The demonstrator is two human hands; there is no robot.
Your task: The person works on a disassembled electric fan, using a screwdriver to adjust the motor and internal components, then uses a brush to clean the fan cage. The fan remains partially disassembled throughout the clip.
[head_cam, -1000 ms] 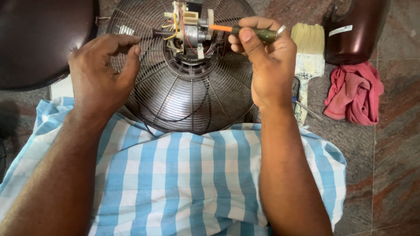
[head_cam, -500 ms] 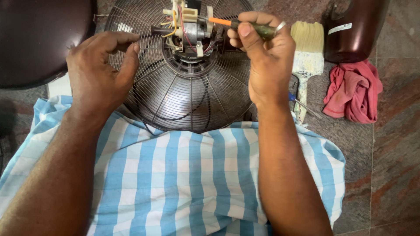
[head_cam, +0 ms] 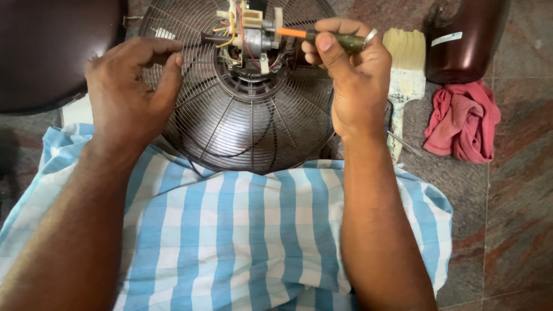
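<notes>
Motor (head_cam: 249,41) sits bared at the hub of a round wire fan guard (head_cam: 247,115), which rests against the person's lap on a stone floor (head_cam: 518,230), near the floor's far edge as the head camera sees it; its pale plastic frame and red and yellow wires show, and a dark shaft sticks out toward the left. A screwdriver (head_cam: 322,37) lies almost level, its long axis running left to right: the orange shank meets the motor's right side and the dark green handle points away to the right. The right hand (head_cam: 351,86) is closed around that handle, thumb on top, so the motor lies just left of this grip, in line with the tool. The left hand (head_cam: 135,86) is on the other side, its fingers curled and pinched together at the guard's wires just beside the shaft's tip; whether it holds a small part or only the wire cannot be told. Both hands are near the motor, the right one joined to it through the tool. A blue and white checked cloth (head_cam: 253,230) covers the lap below the guard. To the right, on the floor, lie a paintbrush (head_cam: 403,75) with pale bristles, a crumpled pink rag (head_cam: 461,121) and a dark brown housing (head_cam: 461,40); another dark curved cover (head_cam: 52,46) fills the far left corner.
</notes>
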